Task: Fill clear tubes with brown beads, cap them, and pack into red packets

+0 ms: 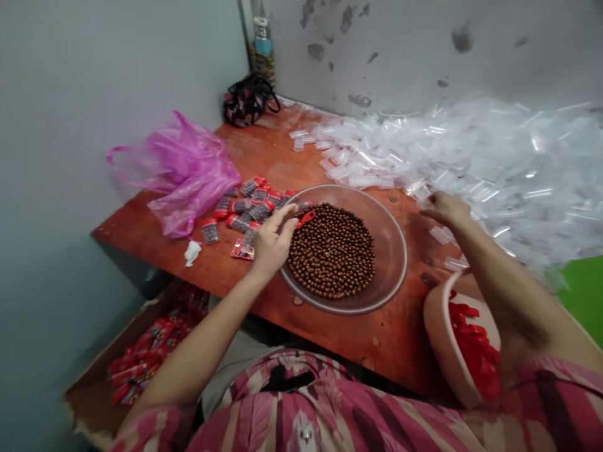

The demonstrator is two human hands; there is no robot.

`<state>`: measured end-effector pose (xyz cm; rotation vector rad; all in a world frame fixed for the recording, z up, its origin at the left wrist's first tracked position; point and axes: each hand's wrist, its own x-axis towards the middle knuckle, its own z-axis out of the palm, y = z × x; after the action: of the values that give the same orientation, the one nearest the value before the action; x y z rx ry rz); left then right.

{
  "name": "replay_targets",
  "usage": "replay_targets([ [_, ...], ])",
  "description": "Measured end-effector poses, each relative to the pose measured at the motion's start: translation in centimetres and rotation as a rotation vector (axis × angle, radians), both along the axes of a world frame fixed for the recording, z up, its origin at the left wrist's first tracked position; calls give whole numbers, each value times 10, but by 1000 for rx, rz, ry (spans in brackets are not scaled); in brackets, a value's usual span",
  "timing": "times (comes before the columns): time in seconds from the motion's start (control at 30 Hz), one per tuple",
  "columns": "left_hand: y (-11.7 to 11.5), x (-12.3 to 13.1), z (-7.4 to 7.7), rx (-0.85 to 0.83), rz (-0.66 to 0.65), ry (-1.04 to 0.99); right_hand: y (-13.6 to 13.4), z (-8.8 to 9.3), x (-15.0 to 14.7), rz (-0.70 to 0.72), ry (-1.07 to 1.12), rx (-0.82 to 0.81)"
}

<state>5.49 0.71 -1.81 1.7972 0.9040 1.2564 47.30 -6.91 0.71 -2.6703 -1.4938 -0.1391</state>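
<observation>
A round metal tray (393,251) full of small brown balls (332,251) sits in the middle of the red wooden table (264,157). My left hand (272,242) rests at the tray's left rim, fingers closed on a small red cap or scoop (306,218). My right hand (443,208) reaches to the right of the tray, fingers curled at the edge of a big heap of clear plastic tubes (471,157); what it holds is not visible. Filled tubes with red caps (249,207) lie left of the tray.
A pink plastic bag (183,166) lies at the table's left. A pink bowl of red caps (464,342) sits on my lap at the right. A cardboard box with filled tubes (146,351) stands low left. A dark bag (249,99) and bottle (262,41) stand at the back corner.
</observation>
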Motion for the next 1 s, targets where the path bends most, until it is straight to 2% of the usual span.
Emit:
replay_targets([
  [0.07, 2, 1, -2, 1, 6, -44, 3, 17, -36, 45, 38, 64],
  [0.1, 2, 2, -2, 4, 11, -54, 4, 24, -59, 140, 70, 105],
  [0.13, 1, 2, -2, 8, 14, -58, 6, 29, -84, 290, 93, 134],
  [0.2, 0, 3, -2, 11, 15, -60, 12, 30, -134, 655, 28, 23],
  [0.27, 0, 3, -2, 16, 14, -56, 21, 21, -178, 859, -170, -117],
  [0.33, -1, 2, -2, 21, 17, -49, 31, 5, -211, 949, -306, -219],
  [0.4, -1, 2, -2, 28, 23, -41, 39, -12, -233, 1038, -335, -292],
  [0.47, 0, 2, -1, 38, 34, -25, 45, -23, -246, 1131, -265, -328],
  [0.53, 0, 2, 0, 47, 45, -10, 46, -28, -252, 1141, -111, -331],
  [0.6, 0, 0, 2, 47, 46, -4, 44, -28, -252, 1042, 126, -300],
  [0.73, -1, -4, 7, 0, 7, -41, 32, -12, -240, 815, 826, -83],
  [0.8, -5, -4, 10, -36, -53, -48, 24, -1, -235, 728, 1132, -15],
  [0.9, -12, -1, 12, -117, -200, 6, 13, 13, -231, 637, 1371, 61],
  [1.0, -18, 7, 11, -225, -348, 11, 6, 19, -230, 637, 1445, 141],
])
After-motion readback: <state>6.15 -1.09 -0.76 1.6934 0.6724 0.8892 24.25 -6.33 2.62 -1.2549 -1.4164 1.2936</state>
